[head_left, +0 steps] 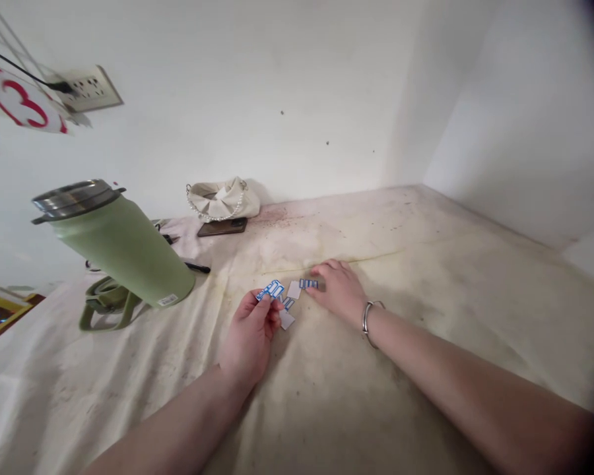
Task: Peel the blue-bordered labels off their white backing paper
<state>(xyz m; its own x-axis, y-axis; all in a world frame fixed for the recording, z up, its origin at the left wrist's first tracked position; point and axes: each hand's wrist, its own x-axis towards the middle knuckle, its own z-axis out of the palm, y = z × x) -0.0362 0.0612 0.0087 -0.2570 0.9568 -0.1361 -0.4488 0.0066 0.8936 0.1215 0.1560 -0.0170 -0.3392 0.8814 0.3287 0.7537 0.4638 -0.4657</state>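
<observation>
My left hand [250, 336] pinches several small white cards with blue markings [271, 290] between thumb and fingers, held above the cloth. Just past its fingertips lie loose pieces: a plain pale card [287, 320], another pale card [294, 289], and a blue-marked card [288, 303] partly hidden by the fingers. To the right, my right hand [339, 287] rests low over the cloth, thumb and fingers apart around the end of a card with blue-outlined boxes [308, 284]. Whether it touches that card I cannot tell. A silver bangle [366, 324] circles the right wrist.
On the left a green tumbler [129, 244] leans in view, a green handled lid [109, 303] beside it. Farther back are a black pen [198, 267], a phone [222, 227] and a white handbag [228, 201]. A wrinkled cream cloth [400, 396] covers the surface, with walls behind and right.
</observation>
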